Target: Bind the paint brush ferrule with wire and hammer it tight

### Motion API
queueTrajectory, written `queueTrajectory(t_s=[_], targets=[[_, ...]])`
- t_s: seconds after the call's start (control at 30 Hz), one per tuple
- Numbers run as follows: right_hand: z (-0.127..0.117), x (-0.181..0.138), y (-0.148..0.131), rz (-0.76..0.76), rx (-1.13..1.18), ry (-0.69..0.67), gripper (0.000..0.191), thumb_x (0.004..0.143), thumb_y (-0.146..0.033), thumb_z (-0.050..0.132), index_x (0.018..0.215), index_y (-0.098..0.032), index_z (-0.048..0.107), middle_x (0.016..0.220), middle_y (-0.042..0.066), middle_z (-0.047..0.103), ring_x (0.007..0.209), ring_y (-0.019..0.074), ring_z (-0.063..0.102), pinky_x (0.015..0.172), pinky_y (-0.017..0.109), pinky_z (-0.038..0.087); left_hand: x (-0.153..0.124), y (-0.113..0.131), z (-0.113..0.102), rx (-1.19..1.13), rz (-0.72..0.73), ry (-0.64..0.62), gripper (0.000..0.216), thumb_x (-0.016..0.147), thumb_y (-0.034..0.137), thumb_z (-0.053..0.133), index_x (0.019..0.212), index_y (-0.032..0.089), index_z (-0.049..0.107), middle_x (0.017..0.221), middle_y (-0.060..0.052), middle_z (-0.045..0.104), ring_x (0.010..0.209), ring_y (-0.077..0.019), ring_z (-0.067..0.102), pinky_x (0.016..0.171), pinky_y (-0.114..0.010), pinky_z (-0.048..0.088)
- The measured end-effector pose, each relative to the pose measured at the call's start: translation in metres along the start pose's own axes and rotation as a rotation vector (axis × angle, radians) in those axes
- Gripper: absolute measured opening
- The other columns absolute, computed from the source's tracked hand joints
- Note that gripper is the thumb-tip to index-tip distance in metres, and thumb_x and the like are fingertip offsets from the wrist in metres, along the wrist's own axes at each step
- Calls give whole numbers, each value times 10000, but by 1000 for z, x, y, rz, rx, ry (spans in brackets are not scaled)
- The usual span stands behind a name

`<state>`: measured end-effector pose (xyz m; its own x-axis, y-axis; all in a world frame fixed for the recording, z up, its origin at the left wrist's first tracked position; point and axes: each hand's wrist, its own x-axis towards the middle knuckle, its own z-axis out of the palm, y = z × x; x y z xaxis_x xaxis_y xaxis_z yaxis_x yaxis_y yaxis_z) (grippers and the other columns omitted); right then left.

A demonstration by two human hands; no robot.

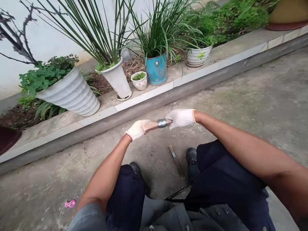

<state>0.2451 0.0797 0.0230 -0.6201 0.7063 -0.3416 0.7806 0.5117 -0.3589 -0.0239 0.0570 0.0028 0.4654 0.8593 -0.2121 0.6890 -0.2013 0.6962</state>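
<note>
My left hand [137, 129], in a white knit glove, is closed around the thick pale end of a wooden stick [152, 125]. Several turns of silvery wire [162, 123] are wound tightly around the stick near its darker, narrower end. At that darker end is my right hand [179, 118], gloved in white too and slightly blurred. Its fingers are closed on the tip; whether they also pinch a loose end of wire cannot be made out. The stick is held nearly level above the concrete ground, in front of my knees.
A narrow wooden strip [176, 162] with a shiny band lies between my shoes. To the left on the concrete is a small pink object [70, 203]. A tiled planter ledge [144, 96] runs across, bearing a ribbed white pot [72, 93], a blue pot [156, 69] and others.
</note>
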Motion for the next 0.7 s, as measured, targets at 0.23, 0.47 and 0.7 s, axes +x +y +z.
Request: queueTrajectory(t_s=[0.23, 0.47, 0.7], targets=[[-7, 12, -6, 208, 162, 302, 316, 801, -499, 622, 874, -192, 620, 723, 0, 605, 650, 133, 499, 597, 257, 310, -1, 16, 11, -271, -16, -82, 344, 992, 429, 476, 978, 147, 673, 863, -64, 739, 674, -133, 696, 674, -247, 551], [-14, 21, 17, 486, 70, 470, 412, 901, -491, 550, 1129, -181, 699, 969, 136, 731, 837, 244, 654, 707, 307, 423, -4, 16, 21, -216, -46, -214, 308, 967, 382, 475, 1044, 155, 669, 775, -15, 691, 612, -129, 663, 620, -243, 529], [-6, 19, 15, 419, -370, 97, 268, 848, -181, 614, 1035, -117, 795, 1015, 232, 750, 1012, 337, 698, 845, 396, 453, -10, 32, 4, 117, -23, -92, 378, 992, 425, 430, 963, 189, 724, 650, 18, 626, 570, -140, 573, 597, -243, 439]])
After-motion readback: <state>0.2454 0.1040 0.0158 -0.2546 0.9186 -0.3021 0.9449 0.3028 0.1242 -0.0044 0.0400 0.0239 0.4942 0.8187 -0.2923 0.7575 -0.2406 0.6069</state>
